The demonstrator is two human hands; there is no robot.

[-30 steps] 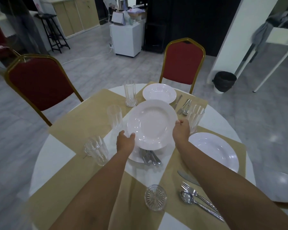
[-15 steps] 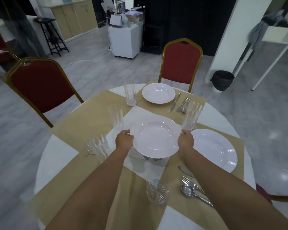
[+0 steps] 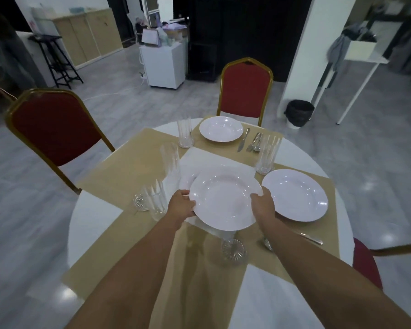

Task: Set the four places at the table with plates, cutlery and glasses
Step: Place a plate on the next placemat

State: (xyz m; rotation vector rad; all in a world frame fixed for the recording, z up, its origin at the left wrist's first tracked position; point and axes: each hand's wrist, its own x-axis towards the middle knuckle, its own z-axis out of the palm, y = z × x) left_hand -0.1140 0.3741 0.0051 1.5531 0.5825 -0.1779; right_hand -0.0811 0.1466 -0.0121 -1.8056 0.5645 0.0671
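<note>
I hold a white deep plate [image 3: 224, 200] above the middle of the round table [image 3: 93, 224]. My left hand [image 3: 181, 206] grips its left rim and my right hand [image 3: 262, 205] grips its right rim. Another white plate [image 3: 294, 194] lies on the right placemat, a third plate [image 3: 221, 128] on the far placemat with a knife, fork and spoon [image 3: 249, 141] beside it. Several clear glasses stand around: one far glass [image 3: 185, 132], one left glass [image 3: 170, 160], one near-left glass [image 3: 155, 201], one right glass [image 3: 267, 154], and a near glass [image 3: 233, 251] seen from above. Cutlery [image 3: 312, 238] by my right arm is partly hidden.
Tan placemats [image 3: 128, 167] cover the table. Red chairs with gold frames stand at the left [image 3: 55, 124], the far side [image 3: 246, 90] and the right edge [image 3: 370, 264]. A black bin [image 3: 299, 112] sits by a white pillar. Whatever lies under the held plate is hidden.
The plate in both hands has come toward me and a little to the right, away from the table's centre. The stack and cutlery beneath it are now hidden.
</note>
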